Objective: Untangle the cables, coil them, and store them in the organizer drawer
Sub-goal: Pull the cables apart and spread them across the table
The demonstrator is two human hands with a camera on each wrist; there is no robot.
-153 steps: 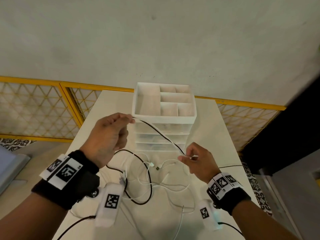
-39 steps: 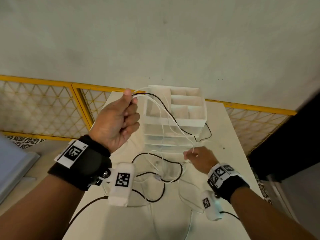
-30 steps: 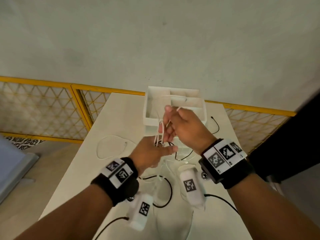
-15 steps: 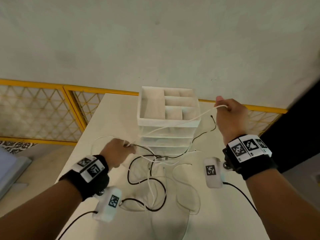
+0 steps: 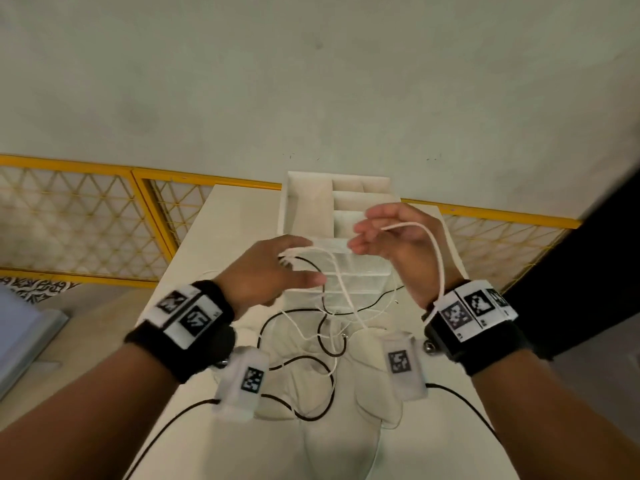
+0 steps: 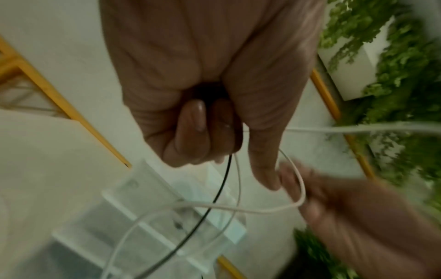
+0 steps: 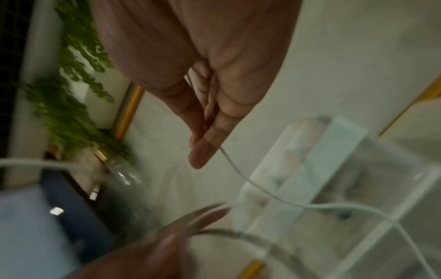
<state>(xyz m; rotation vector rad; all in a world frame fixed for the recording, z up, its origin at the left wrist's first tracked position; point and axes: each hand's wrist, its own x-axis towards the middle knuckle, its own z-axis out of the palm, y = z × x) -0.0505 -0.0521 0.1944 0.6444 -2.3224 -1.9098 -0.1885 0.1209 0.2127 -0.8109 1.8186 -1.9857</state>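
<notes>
In front of the white organizer (image 5: 284,209), both hands are raised close together. My left hand (image 5: 294,261) curls its fingers round a thin white cable and a black cable (image 6: 224,181), index finger stretched out. Between thumb and fingers, my right hand (image 5: 363,237) pinches the white cable (image 5: 438,258), which arcs over that hand and drops past its wrist. Another loop of white cable (image 6: 262,210) hangs between the hands. More black cable (image 5: 277,315) and white cable lie tangled on the table (image 5: 214,237) below. The organizer's top tray is empty; its clear drawers (image 5: 360,271) look closed.
The organizer stands at the table's far end against a pale wall. A yellow mesh fence (image 5: 86,220) runs behind and to both sides. Black leads from the wrist cameras (image 5: 166,424) trail over the table's near edge. Green foliage (image 6: 393,75) shows in the wrist views.
My right hand came down and left from beside the organizer, and my left hand rose off the table to meet it. The stretched white cable now hangs slack in a loop.
</notes>
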